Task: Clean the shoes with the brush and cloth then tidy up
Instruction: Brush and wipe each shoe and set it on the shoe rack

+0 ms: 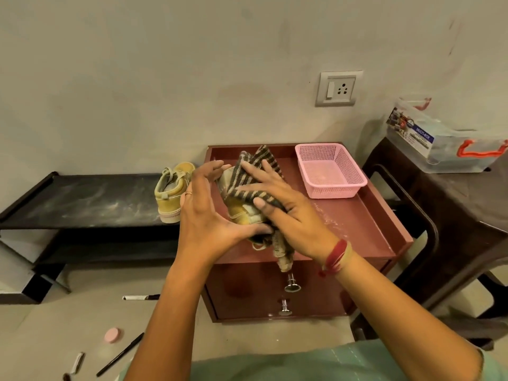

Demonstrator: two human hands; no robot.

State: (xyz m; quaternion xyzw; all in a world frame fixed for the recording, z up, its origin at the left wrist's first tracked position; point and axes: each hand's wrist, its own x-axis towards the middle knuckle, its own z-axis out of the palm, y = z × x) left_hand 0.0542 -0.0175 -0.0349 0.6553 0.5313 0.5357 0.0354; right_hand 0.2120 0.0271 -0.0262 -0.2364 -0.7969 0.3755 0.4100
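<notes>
A person's left hand (206,204) grips a yellow suede shoe (242,213), fingers and thumb curled round its ends, over the near left part of a red-brown wooden cabinet (357,221). The right hand (286,213) presses a brown-and-beige striped cloth (264,166) against it with spread fingers. The second yellow shoe (171,191) stands on a black low rack (82,199), left; a pink plastic mesh basket (354,185) sits far right.

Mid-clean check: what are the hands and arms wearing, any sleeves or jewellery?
Both forearms are bare, with no sleeves reaching them. The left hand has a thin ring on one finger. The right hand has a red and pale yellow thread band at the wrist. A pale green garment shows at the bottom edge.
</notes>
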